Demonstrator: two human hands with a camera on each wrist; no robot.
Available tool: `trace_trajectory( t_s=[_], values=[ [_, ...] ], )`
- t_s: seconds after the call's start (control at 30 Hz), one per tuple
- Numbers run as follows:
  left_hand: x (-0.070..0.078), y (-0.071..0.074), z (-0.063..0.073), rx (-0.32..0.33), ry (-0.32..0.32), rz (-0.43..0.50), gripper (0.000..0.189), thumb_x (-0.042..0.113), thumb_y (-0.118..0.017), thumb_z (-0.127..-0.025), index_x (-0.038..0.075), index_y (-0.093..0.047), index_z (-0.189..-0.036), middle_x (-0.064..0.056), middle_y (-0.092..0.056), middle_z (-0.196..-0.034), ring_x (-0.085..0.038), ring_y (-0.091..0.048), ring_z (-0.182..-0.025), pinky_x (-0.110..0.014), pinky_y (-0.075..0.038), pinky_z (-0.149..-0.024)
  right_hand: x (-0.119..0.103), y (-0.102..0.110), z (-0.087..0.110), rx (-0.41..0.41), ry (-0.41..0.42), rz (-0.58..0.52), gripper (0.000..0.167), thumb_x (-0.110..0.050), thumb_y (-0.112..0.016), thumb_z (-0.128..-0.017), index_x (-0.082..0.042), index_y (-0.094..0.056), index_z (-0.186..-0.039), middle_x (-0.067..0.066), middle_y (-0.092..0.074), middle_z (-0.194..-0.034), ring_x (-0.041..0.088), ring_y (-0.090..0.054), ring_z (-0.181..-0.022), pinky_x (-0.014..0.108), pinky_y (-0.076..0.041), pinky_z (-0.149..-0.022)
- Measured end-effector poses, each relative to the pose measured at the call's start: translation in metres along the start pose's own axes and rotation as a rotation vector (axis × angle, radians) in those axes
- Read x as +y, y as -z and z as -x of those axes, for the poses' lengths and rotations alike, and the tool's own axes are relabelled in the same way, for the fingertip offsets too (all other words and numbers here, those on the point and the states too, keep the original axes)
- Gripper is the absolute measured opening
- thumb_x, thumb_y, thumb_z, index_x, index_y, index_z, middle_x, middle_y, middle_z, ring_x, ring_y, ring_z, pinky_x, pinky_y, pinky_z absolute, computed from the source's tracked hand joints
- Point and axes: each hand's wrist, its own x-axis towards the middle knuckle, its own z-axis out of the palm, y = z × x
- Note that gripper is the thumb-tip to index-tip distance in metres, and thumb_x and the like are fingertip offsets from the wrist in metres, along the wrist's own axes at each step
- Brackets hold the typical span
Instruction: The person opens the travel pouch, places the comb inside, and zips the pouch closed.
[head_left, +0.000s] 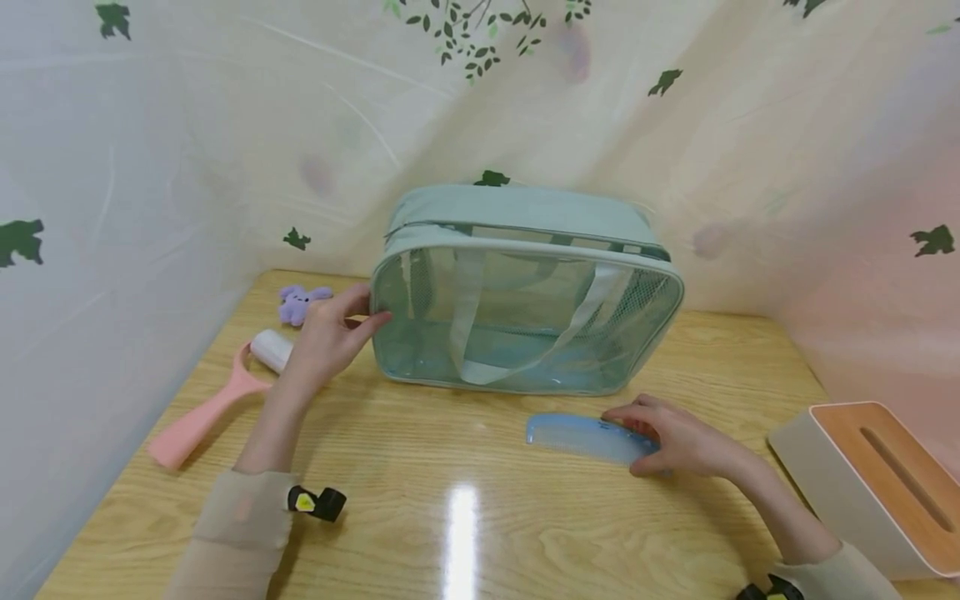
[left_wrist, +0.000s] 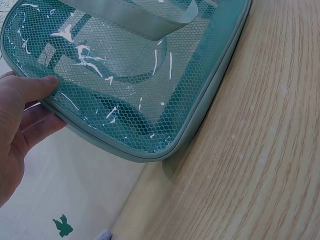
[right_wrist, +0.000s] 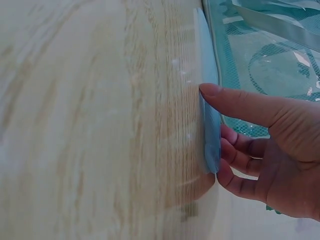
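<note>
A clear, mint-green trimmed bag (head_left: 525, 308) stands at the back of the table, its top partly unzipped and its strap hanging down the front. My left hand (head_left: 333, 333) grips the bag's left edge, thumb on the clear front and fingers behind, as the left wrist view also shows. In front of the bag a light blue comb (head_left: 570, 432) lies on the wood. My right hand (head_left: 686, 437) pinches the comb's right part; in the right wrist view the thumb is on one edge of the comb (right_wrist: 210, 125) and curled fingers are on the other.
To the left lie a pink-handled lint roller (head_left: 206, 412) with a white roll and a small purple plush toy (head_left: 298, 304). A tissue box (head_left: 840, 467) with a wood-look lid stands at the right. Patterned curtain (head_left: 330, 125) hangs behind the table.
</note>
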Motion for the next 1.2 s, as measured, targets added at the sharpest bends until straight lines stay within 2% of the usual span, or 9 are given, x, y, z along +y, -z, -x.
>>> trace_trajectory(
  t_s=[0.23,0.4,0.5,0.63,0.83,1.0,1.2],
  values=[
    [0.000,0.001,0.000,0.003,-0.005,-0.005,0.030,0.000,-0.079,-0.088,0.001,-0.070,-0.117,-0.018,-0.079,-0.104,-0.032,-0.078,-0.091,-0.029,-0.064,-0.066,0.001,0.000,-0.002,0.020,0.042,0.001,0.069,-0.036,-0.089,-0.079,-0.016,-0.064,-0.140,-0.004,-0.061,-0.103,0.007,-0.049,-0.087,0.020,-0.042,-0.071],
    [0.000,0.001,0.001,0.005,-0.007,-0.006,0.030,0.000,-0.079,-0.088,0.001,-0.071,-0.117,-0.018,-0.079,-0.104,-0.033,-0.078,-0.091,-0.035,-0.065,-0.065,0.001,0.000,-0.001,-0.002,0.082,-0.005,0.071,-0.035,-0.088,-0.080,-0.015,-0.062,-0.143,-0.005,-0.062,-0.101,0.005,-0.046,-0.082,0.019,-0.039,-0.067],
    [0.000,0.001,0.001,0.003,-0.009,-0.005,0.030,0.001,-0.078,-0.089,0.001,-0.071,-0.118,-0.018,-0.079,-0.104,-0.034,-0.078,-0.091,-0.039,-0.065,-0.066,0.001,0.001,0.000,-0.012,0.102,0.006,0.074,-0.034,-0.087,-0.082,-0.015,-0.058,-0.147,-0.006,-0.066,-0.103,0.002,-0.050,-0.082,0.019,-0.042,-0.067],
    [-0.001,0.000,0.001,0.000,-0.014,-0.001,0.030,0.001,-0.078,-0.089,0.001,-0.070,-0.118,-0.019,-0.078,-0.105,-0.035,-0.078,-0.092,-0.040,-0.065,-0.066,0.001,0.003,0.002,-0.029,0.085,0.006,0.075,-0.031,-0.086,-0.084,-0.017,-0.054,-0.150,-0.006,-0.070,-0.108,0.001,-0.055,-0.085,0.020,-0.046,-0.071],
    [-0.001,0.000,0.000,-0.002,-0.014,0.000,0.031,0.001,-0.078,-0.089,0.001,-0.071,-0.119,-0.018,-0.079,-0.105,-0.034,-0.078,-0.092,-0.039,-0.065,-0.066,0.000,0.003,0.004,-0.037,0.058,0.014,0.079,-0.033,-0.084,-0.085,-0.020,-0.049,-0.154,0.003,-0.069,-0.116,0.006,-0.056,-0.089,0.021,-0.045,-0.072],
    [-0.001,0.000,0.000,-0.003,-0.011,0.002,0.030,0.002,-0.078,-0.089,0.001,-0.071,-0.118,-0.018,-0.079,-0.105,-0.034,-0.078,-0.093,-0.039,-0.065,-0.066,0.001,0.008,0.007,-0.001,0.046,-0.001,0.081,-0.036,-0.088,-0.080,-0.020,-0.053,-0.151,0.004,-0.068,-0.120,0.008,-0.056,-0.092,0.021,-0.046,-0.074],
    [-0.001,-0.001,0.000,-0.006,-0.005,0.004,0.029,0.003,-0.078,-0.090,0.002,-0.071,-0.118,-0.018,-0.079,-0.105,-0.034,-0.078,-0.093,-0.040,-0.065,-0.066,0.003,0.015,0.009,0.091,0.067,-0.050,0.077,-0.025,-0.091,-0.076,-0.015,-0.060,-0.145,-0.003,-0.064,-0.105,0.005,-0.052,-0.087,0.020,-0.044,-0.072]
  ],
)
